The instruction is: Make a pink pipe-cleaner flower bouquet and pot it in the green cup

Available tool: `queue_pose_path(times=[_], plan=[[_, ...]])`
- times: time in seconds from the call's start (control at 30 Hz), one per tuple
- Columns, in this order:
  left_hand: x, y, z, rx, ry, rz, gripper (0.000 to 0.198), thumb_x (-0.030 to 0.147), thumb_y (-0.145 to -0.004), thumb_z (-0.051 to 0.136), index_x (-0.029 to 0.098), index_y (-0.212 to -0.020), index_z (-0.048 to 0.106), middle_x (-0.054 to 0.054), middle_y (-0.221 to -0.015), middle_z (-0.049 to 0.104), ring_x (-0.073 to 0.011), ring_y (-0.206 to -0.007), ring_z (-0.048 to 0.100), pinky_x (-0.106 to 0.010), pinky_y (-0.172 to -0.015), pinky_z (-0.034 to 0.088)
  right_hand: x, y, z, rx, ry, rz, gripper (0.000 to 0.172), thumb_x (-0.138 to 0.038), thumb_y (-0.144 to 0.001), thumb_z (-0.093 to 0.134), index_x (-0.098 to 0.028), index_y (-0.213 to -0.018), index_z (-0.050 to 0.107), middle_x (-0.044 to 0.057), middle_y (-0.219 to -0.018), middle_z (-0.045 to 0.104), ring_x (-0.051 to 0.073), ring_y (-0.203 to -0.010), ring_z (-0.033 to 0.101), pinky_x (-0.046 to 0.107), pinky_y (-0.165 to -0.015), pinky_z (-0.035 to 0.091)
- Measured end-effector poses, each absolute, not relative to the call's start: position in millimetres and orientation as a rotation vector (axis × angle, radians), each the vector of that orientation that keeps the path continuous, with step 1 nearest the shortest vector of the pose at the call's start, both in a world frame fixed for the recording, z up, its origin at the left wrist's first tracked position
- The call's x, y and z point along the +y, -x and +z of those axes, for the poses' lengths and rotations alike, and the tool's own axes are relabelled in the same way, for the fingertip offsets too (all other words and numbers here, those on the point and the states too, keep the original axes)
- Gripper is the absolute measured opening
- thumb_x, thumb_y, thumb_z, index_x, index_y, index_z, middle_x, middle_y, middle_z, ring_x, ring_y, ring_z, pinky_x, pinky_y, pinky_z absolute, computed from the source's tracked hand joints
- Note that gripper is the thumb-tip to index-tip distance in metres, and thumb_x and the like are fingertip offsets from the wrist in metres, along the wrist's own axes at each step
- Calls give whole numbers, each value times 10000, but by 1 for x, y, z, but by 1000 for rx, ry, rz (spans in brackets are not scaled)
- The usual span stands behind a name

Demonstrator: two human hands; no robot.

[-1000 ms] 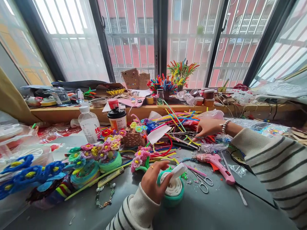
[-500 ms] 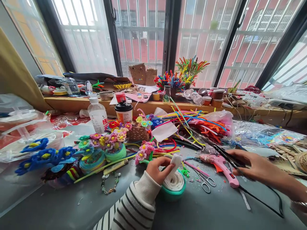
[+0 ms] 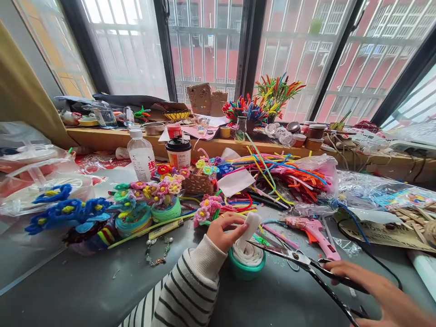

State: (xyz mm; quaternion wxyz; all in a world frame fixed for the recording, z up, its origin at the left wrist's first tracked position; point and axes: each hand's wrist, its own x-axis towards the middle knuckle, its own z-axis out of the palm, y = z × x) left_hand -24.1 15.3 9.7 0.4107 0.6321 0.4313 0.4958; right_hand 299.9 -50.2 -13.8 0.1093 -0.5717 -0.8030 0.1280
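My left hand [image 3: 223,230], in a striped sleeve, pinches the raised end of a white fabric-like strip [image 3: 252,225]. The rest of this strip lies coiled inside a small green bowl [image 3: 247,272] on the table. On the right, my right hand [image 3: 378,288] grips a large pair of black-handled scissors [image 3: 301,259] with fingers at the handles. Their blades are spread and point left, with the tips at the strip just above the coil; whether they touch it I cannot tell. Under the blades a smaller pair of scissors [image 3: 293,265] is partly hidden.
A pink glue gun [image 3: 315,232] with a black cord lies behind the large scissors. Colourful pipe cleaners [image 3: 296,175] are heaped farther back. Pots of fuzzy flowers [image 3: 166,209], a beaded bracelet [image 3: 158,261], a bottle [image 3: 141,156] and a lidded cup [image 3: 179,154] stand or lie to the left.
My right hand has brought the large scissors from the right, beyond the glue gun, down and left to the strip, and their blades now stand apart. My left hand keeps its pinch.
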Motion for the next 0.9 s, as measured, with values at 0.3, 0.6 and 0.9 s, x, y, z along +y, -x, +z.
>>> queue_pose_path(times=[0.3, 0.6, 0.9], plan=[[18, 20, 13, 1058, -1757, 1264, 122, 257, -627, 610, 159, -653, 678, -97, -773, 641, -204, -784, 569, -349, -765, 434, -42, -269, 4, -2454, 1645, 374, 554, -369, -472, 677, -238, -999, 568, 42, -1124, 534, 248, -1026, 482, 297, -849, 415], [19, 18, 14, 1065, -1721, 1239, 89, 209, -612, 624, 142, -632, 679, -109, -783, 636, -206, -792, 566, -344, -779, 430, -37, -260, 4, -2454, 1550, 331, 415, -366, -539, 642, -246, -932, 580, 17, -1014, 604, 208, -922, 555, 237, -778, 455], [19, 17, 12, 1056, -1704, 1275, 100, 222, -609, 626, 139, -625, 679, -109, -761, 638, -210, -777, 572, -348, -763, 440, -39, -250, 21, -2574, 1510, 336, 362, -441, -570, 616, -244, -868, 562, -21, -637, 593, 138, -555, 557, 210, -531, 447]])
